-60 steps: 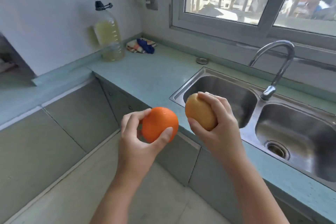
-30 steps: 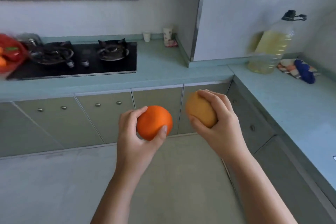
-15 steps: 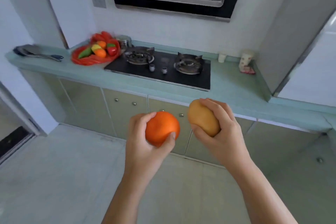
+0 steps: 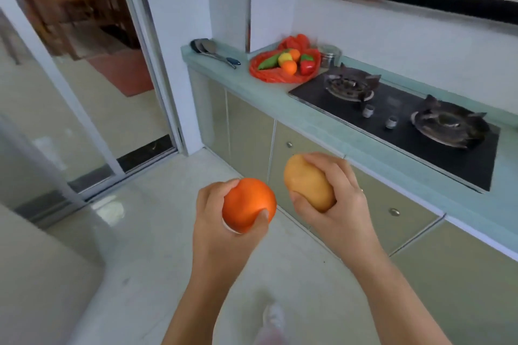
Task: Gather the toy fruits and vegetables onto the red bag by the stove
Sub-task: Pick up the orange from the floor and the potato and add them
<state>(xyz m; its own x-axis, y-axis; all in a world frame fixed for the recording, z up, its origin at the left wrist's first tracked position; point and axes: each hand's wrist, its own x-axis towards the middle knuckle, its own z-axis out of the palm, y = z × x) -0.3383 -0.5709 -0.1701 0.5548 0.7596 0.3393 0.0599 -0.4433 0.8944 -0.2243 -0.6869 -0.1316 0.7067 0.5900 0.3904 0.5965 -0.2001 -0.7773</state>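
While the hands (image 4: 215,224) (image 4: 346,204) grip an orange (image 4: 248,203) and potato (image 4: 307,186), the red bag (image 4: 276,77) lies on the counter (image 4: 266,94).

bright orange toy orange (image 4: 248,203), tan toy potato (image 4: 308,186), red bag (image 4: 276,74).

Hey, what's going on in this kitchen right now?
A person stands in the kitchen with two toy pieces. The left-hand grip holds a toy orange, the right-hand grip a tan potato-like toy. Neither is yet on the red bag on the counter beside the stove, where several toy fruits and vegetables already lie.
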